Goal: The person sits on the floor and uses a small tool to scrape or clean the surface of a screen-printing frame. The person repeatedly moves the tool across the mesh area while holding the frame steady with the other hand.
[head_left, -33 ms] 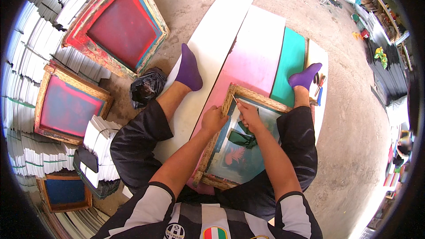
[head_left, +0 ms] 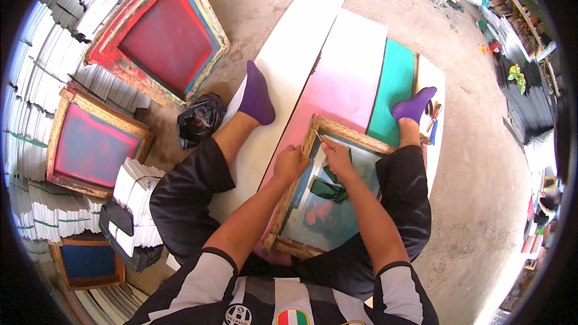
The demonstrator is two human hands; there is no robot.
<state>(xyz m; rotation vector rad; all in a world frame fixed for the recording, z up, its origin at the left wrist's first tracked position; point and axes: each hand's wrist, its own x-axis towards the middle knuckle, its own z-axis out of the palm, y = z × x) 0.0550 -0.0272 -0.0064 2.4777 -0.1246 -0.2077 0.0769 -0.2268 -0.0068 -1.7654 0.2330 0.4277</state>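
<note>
A wooden screen frame (head_left: pixel 352 135) with a teal mesh lies tilted between my spread legs, resting on long boards on the floor. My left hand (head_left: pixel 292 165) grips the frame's left rail. My right hand (head_left: pixel 337 156) rests on the mesh near the upper left corner and pinches a small thin tool (head_left: pixel 318 136) whose tip points into that corner. A dark green patch (head_left: pixel 328 189) and an orange patch (head_left: pixel 313 213) show on the mesh below my right hand. Both feet wear purple socks (head_left: pixel 256 96).
White (head_left: pixel 289 54), pink (head_left: pixel 346 78) and teal (head_left: pixel 394 81) boards lie ahead. Scissors (head_left: pixel 435 111) lie by my right foot. At left are a black bag (head_left: pixel 198 120), red screen frames (head_left: pixel 162 36) (head_left: pixel 90 144), a blue frame (head_left: pixel 87 262) and stacked white sheets (head_left: pixel 54 54).
</note>
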